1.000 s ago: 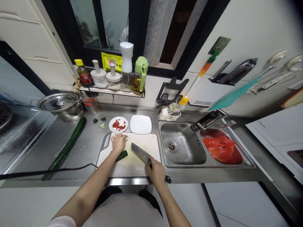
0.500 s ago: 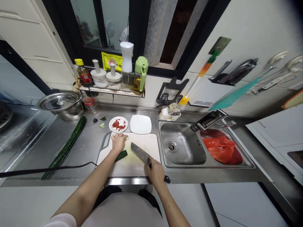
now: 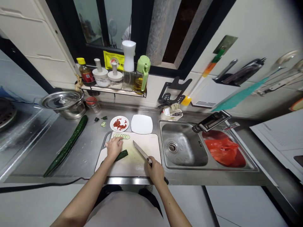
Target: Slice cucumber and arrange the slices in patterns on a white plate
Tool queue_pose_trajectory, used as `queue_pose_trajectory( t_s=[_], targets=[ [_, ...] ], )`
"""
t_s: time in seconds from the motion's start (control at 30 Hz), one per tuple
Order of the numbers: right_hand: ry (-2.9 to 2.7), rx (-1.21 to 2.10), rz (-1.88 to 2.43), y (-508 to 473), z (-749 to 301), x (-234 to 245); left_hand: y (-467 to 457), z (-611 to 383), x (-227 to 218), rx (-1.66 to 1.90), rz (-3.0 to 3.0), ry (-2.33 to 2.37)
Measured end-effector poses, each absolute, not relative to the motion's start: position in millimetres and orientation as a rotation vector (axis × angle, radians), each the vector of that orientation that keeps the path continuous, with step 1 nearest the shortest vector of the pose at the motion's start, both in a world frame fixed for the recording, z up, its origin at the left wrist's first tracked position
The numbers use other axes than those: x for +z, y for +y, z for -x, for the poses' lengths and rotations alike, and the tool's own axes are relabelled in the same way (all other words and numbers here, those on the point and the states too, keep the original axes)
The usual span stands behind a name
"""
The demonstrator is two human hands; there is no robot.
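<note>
My right hand (image 3: 155,170) grips the black handle of a kitchen knife (image 3: 141,151). Its blade is tilted up and to the left over the white cutting board (image 3: 142,168). My left hand (image 3: 114,148) holds nothing, with fingers apart, above the board's left part. Just beyond its fingertips lies a row of thin cucumber slices (image 3: 121,136), overlapping. A cut piece of cucumber (image 3: 122,154) lies on the board beside my left wrist, partly hidden by the forearm. Behind the board stand a plate with chopped red bits (image 3: 119,124) and a white square plate (image 3: 141,123).
A whole long cucumber (image 3: 67,146) lies on the steel counter at left, near a lidded pot (image 3: 65,104). Small cucumber scraps (image 3: 103,124) lie behind the board. To the right is a double sink (image 3: 184,148) with a red plastic bag (image 3: 222,149). Bottles crowd a shelf (image 3: 113,90).
My left hand has drawn back toward me from the slices, uncovering the row. The knife's blade has turned so that it looks narrower. The view has shifted slightly.
</note>
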State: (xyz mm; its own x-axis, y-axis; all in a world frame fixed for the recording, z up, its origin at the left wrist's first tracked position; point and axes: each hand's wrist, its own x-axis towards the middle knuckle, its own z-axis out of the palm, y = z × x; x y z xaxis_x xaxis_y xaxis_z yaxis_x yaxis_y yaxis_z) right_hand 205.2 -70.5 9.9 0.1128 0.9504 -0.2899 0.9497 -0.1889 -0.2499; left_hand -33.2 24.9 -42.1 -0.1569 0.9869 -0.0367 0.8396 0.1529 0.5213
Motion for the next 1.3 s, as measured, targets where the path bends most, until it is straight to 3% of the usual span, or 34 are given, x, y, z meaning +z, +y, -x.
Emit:
queue_pose_trajectory(
  t_s=[0.67,1.3],
  targets=[
    [-2.213,0.79,2.235,-60,-173,14,-26,46,-43,0.575,-1.981,1.703],
    [-2.322,0.902,2.113,-65,-142,15,-35,43,-54,0.632,-2.197,1.655]
  ],
)
